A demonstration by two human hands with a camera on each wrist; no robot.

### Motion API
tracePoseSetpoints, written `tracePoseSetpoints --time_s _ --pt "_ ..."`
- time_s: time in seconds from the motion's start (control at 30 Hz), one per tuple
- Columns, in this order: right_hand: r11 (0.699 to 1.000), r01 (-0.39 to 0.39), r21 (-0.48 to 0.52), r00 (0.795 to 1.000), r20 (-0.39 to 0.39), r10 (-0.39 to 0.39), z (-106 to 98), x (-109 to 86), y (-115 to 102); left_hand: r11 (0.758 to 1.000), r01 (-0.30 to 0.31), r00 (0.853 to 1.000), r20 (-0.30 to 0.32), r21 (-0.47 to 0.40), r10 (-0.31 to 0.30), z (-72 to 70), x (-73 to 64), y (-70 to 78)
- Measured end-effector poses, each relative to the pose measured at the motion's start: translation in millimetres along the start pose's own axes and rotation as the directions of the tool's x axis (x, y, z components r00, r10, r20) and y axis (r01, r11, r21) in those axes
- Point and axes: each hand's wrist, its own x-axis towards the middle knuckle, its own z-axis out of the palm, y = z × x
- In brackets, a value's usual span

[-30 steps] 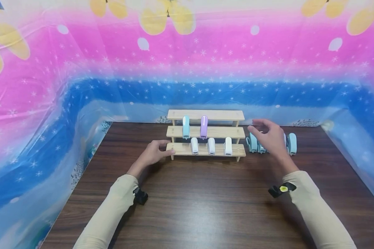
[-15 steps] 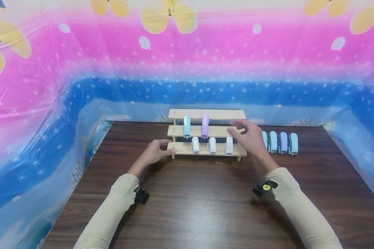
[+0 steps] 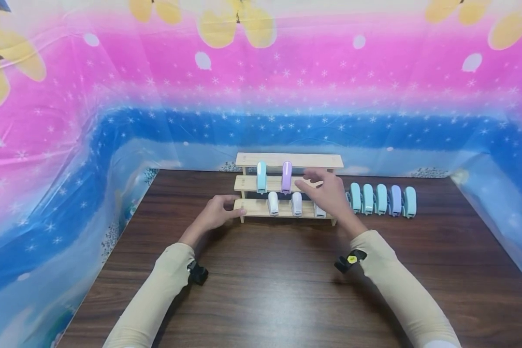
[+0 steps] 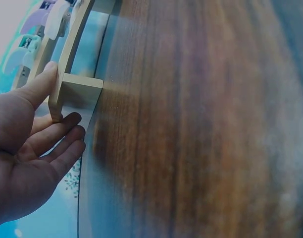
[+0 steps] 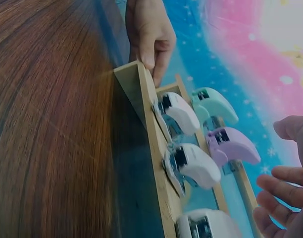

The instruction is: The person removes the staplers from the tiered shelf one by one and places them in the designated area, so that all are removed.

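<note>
A three-step wooden display rack [image 3: 252, 208] stands at the back of the table. My left hand [image 3: 213, 212] grips the left end of its lowest step, thumb above and fingers below in the left wrist view. My right hand [image 3: 328, 193] hovers by the right half of the middle step, fingers apart and holding nothing. Just left of its fingertips stands a purple stapler [image 3: 286, 176], with a teal stapler [image 3: 261, 177] farther left. On the lowest step are white staplers [image 3: 272, 203]; the rightmost is partly hidden behind my right hand.
Right of the rack, several more staplers stand in a row on the table: teal ones [image 3: 367, 199] and a purple one [image 3: 395, 200]. A patterned cloth [image 3: 269, 128] hangs behind the brown wooden table [image 3: 261, 280].
My right hand has moved left from above the stapler row to the rack, beside the purple stapler. The row shows fully now. My left hand has kept its hold.
</note>
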Motion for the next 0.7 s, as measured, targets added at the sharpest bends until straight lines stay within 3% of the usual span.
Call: tracePoseSetpoints --time_s 0.7 --pt "0.996 -0.082 0.023 0.996 0.05 0.08 31.6 16.9 -3.2 1.0 0.004 1.0 -0.002 -0.011 -0.004 0.3 0.1 -0.5"
